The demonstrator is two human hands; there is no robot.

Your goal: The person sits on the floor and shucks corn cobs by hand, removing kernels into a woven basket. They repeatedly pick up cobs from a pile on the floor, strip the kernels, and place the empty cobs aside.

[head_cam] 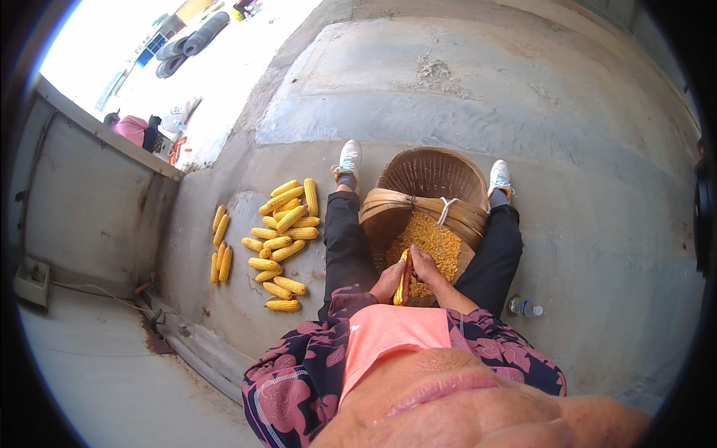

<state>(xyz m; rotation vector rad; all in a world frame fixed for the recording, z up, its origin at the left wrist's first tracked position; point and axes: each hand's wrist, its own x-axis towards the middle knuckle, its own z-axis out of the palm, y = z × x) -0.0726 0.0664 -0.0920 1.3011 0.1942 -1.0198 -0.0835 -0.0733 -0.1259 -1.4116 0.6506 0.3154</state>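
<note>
Between my legs a woven bamboo basket (434,162) holds a heap of loose yellow corn kernels (430,238). Over its near part, my left hand (386,283) grips an ear of corn (399,288) from the left. My right hand (425,267) closes on its right side, with the thumb toward the upper end. Yellow kernels show along the left of the ear and a reddish-brown cob surface (408,280) along the right. Whether this is one partly stripped ear or a bare cob pressed against it, I cannot tell. Both palms are hidden.
Several yellow corn ears (285,224) lie piled left of my leg, with a smaller group (222,252) farther left. A clear plastic bottle (525,307) lies at my right. Beyond the door panel (84,196), a person in pink (131,130) is outside, near dark rolls (206,33).
</note>
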